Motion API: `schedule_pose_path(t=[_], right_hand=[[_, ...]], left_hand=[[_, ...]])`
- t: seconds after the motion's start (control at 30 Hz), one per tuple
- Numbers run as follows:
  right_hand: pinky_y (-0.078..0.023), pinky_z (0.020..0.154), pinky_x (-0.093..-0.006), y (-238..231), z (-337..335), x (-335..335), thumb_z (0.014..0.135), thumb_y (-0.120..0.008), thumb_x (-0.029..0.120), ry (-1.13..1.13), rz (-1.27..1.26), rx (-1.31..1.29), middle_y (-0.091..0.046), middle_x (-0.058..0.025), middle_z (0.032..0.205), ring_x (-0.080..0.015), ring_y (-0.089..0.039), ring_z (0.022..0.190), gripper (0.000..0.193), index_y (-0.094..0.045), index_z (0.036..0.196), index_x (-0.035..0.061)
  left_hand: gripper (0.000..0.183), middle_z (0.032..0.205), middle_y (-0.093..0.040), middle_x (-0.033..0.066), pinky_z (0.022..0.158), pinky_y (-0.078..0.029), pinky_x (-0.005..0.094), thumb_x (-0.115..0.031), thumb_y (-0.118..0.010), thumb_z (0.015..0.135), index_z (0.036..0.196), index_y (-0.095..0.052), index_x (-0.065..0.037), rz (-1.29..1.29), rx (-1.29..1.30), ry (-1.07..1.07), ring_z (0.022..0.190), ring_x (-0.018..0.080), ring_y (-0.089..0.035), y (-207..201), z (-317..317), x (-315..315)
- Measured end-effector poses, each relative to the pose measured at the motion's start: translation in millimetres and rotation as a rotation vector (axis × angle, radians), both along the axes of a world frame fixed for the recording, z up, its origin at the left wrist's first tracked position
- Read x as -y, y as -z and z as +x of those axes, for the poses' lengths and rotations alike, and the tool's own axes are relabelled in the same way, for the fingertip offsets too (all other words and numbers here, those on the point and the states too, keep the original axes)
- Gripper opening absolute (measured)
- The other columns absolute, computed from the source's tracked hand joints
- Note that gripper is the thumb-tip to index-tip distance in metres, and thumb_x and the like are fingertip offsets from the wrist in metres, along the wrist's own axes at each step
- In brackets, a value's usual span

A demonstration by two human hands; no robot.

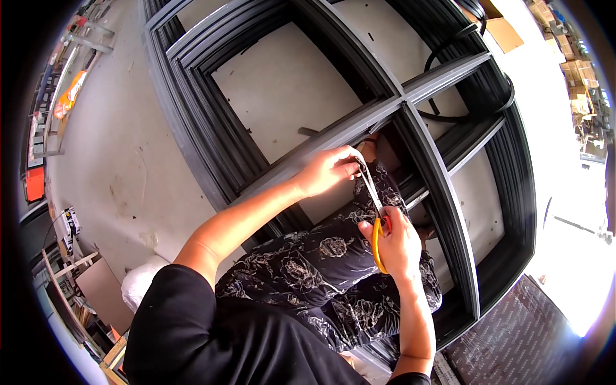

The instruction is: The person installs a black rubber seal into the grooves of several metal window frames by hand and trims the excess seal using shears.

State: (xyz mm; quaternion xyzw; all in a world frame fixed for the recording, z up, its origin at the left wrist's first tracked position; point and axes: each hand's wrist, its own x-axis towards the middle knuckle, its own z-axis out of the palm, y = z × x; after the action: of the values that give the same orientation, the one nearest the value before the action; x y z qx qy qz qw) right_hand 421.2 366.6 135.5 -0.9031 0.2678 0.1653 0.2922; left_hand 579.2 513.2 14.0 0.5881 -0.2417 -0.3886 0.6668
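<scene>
My right hand (399, 247) grips a pair of scissors (376, 247) with yellow and red handles. Its slim metal blades point up and away, toward my left hand (330, 171). The left fingers are pinched together close to the blade tips; a small dark thing may be between them, too small to name. Both hands are above my legs, which are in dark patterned trousers (301, 269). Around my legs lies a stack of dark grey frames (385, 115) with crossbars, and my feet are partly hidden among its bars.
A loop of black flexible strip (511, 96) hangs over the frames at the right. A brown printed board (513, 327) lies at the lower right. Shelving and an orange item (69, 96) line the left edge. An open cardboard box (504, 35) stands at the far right.
</scene>
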Motion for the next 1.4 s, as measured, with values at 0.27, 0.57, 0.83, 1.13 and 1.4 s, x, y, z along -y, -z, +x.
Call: schedule_pose_path(t=[0.27,0.57,0.83,1.13,1.4], right_hand=[[-0.053,0.074,-0.0407,7,12,9,0.076,-0.08,0.052,0.021,0.071,0.006,-0.067,-0.0145,0.086,-0.0332,-0.067,0.08,0.058,-0.066,0.106,0.0034],[-0.05,0.066,-0.0304,16,9,25,0.077,-0.083,0.046,0.045,0.209,0.024,-0.06,-0.0096,0.072,-0.0156,-0.056,0.066,0.058,-0.068,0.109,-0.0004],[-0.047,0.063,-0.0282,30,4,32,0.077,-0.084,0.043,0.077,0.28,0.06,-0.058,-0.006,0.071,-0.0123,-0.052,0.065,0.056,-0.068,0.107,-0.0014],[-0.051,0.07,-0.0342,32,9,33,0.074,-0.085,0.045,0.064,0.305,0.049,-0.064,-0.0139,0.079,-0.0233,-0.061,0.07,0.059,-0.068,0.11,0.0015],[-0.05,0.068,-0.0342,33,11,37,0.076,-0.083,0.048,0.062,0.332,0.025,-0.062,-0.0138,0.075,-0.0248,-0.059,0.067,0.058,-0.069,0.107,0.0013]], left_hand=[[0.015,0.09,-0.063,0.0009,0.078,-0.051,0.0249,-0.009,-0.06,0.099,0.111,-0.061,0.0,0.043,0.015,-0.101,0.082,0.0071,-0.057,4,-7,2],[0.015,0.087,-0.063,0.0008,0.075,-0.049,0.0241,-0.014,-0.061,0.099,0.105,-0.062,0.0,0.041,-0.056,-0.071,0.079,0.007,-0.056,-5,-4,6],[0.015,0.088,-0.065,0.0007,0.078,-0.05,0.0234,-0.013,-0.06,0.1,0.105,-0.064,0.0,0.042,-0.202,-0.008,0.079,0.0067,-0.058,-7,6,5],[0.013,0.088,-0.066,0.0008,0.079,-0.05,0.0226,-0.014,-0.061,0.1,0.102,-0.064,-0.002,0.052,-0.319,0.022,0.079,0.0065,-0.06,-1,12,2],[0.013,0.088,-0.066,0.0004,0.079,-0.05,0.0224,-0.015,-0.061,0.1,0.102,-0.064,-0.002,0.066,-0.324,0.016,0.079,0.0065,-0.06,-1,12,3]])
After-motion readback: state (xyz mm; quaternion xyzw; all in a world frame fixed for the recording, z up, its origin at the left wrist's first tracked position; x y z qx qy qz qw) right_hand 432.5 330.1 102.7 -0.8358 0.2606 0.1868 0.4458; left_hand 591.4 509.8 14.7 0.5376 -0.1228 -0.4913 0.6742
